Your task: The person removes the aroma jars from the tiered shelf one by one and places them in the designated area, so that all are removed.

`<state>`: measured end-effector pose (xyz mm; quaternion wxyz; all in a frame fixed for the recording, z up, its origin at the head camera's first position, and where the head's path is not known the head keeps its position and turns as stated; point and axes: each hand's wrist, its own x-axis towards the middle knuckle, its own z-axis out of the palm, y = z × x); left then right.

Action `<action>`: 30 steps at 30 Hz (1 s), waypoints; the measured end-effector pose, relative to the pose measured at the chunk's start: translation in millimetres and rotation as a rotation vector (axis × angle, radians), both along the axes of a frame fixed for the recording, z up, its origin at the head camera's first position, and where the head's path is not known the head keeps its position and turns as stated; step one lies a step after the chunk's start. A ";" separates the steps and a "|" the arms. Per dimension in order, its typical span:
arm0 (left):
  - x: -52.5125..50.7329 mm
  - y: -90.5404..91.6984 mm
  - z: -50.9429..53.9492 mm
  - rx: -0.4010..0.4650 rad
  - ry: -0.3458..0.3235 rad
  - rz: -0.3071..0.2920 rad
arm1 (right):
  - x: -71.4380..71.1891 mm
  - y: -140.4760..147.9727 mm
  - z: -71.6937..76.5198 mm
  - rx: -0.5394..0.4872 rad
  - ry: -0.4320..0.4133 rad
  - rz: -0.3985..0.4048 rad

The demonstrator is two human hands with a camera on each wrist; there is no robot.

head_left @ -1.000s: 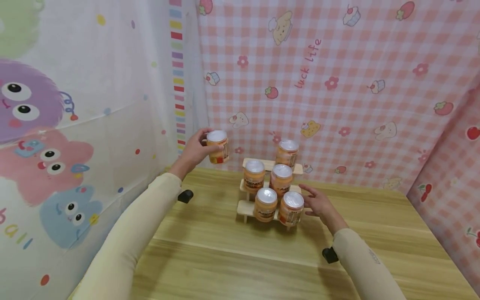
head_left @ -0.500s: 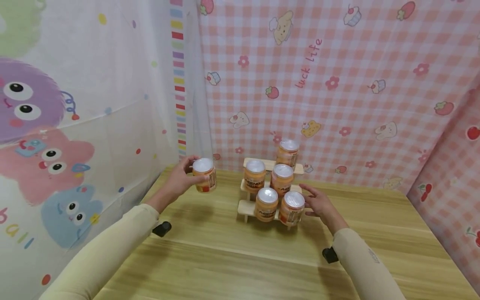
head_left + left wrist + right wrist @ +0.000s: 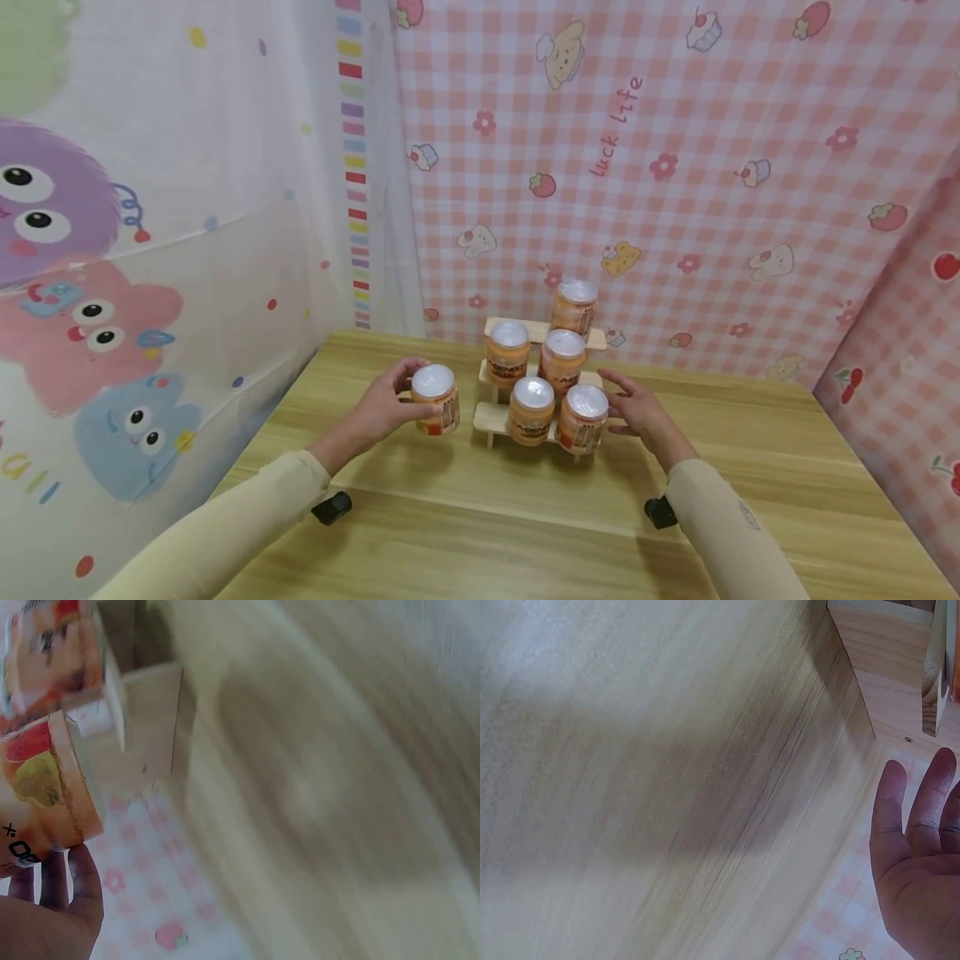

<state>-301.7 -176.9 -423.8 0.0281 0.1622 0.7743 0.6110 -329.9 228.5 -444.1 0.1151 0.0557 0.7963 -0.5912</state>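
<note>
My left hand (image 3: 386, 407) grips an orange can (image 3: 435, 402) with a silver lid, held upright just left of the wooden tiered rack (image 3: 491, 417). In the left wrist view the fingers of my left hand (image 3: 56, 907) curl against the can (image 3: 45, 799). The rack bears several like cans: one on the top tier (image 3: 574, 310), two on the middle (image 3: 507, 354), two on the bottom (image 3: 532, 412). Beside the rack's right side, my right hand (image 3: 637, 410) has its fingers spread and holds nothing; the right wrist view shows the hand (image 3: 922, 862) near the rack's side (image 3: 889, 667).
The rack stands on a wood-grain table (image 3: 480, 533). A pink checked cloth (image 3: 675, 208) hangs behind it, and a white cloth with cartoon figures (image 3: 247, 250) hangs on the left. Black pieces (image 3: 332, 507) sit by both wrists.
My left hand has carried its can down from above table level at the back, first leftward, then right and nearer the rack's lower tiers. My right hand has barely moved.
</note>
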 end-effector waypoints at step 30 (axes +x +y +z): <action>29.3 66.0 -54.1 -0.039 -0.089 -0.190 | 0.6 -0.5 -1.2 -0.004 -0.001 0.020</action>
